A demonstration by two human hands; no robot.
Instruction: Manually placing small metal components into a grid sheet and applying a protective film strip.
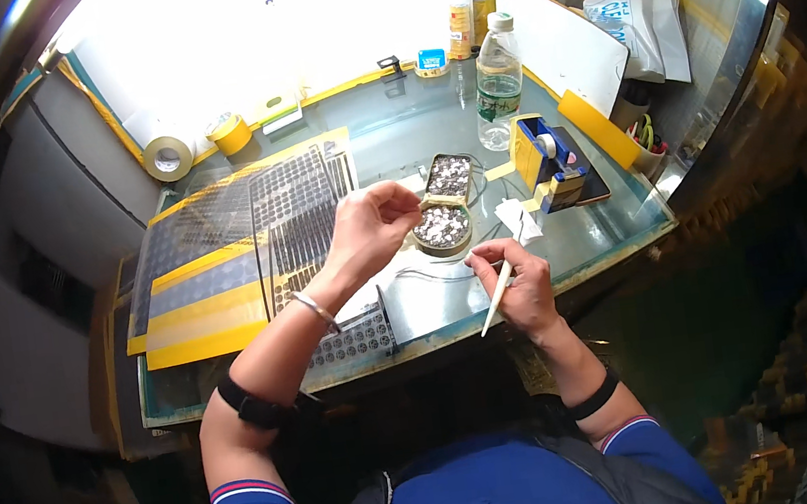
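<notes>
My left hand (pixel 375 227) hovers over the glass tabletop with thumb and fingers pinched together, beside two small open tins. What the pinch holds, if anything, cannot be made out. Both the round tin (pixel 445 231) and the squarish tin (pixel 450 176) behind it contain many small black and whitish pieces. To their right and nearer my body, my right hand (pixel 521 290) is closed around a slim white pen-like tool (pixel 496 303), whose tapered pale end points down toward me. Just beyond that hand lies a crumpled white tissue (pixel 517 219).
Dark patterned sheets (pixel 290 190) with yellow borders cover the table's left side. A tape dispenser (pixel 548 162) and a water bottle (pixel 499 84) stand at the right. Tape rolls (pixel 168 158) sit at the back left. Thin cords run near the tins.
</notes>
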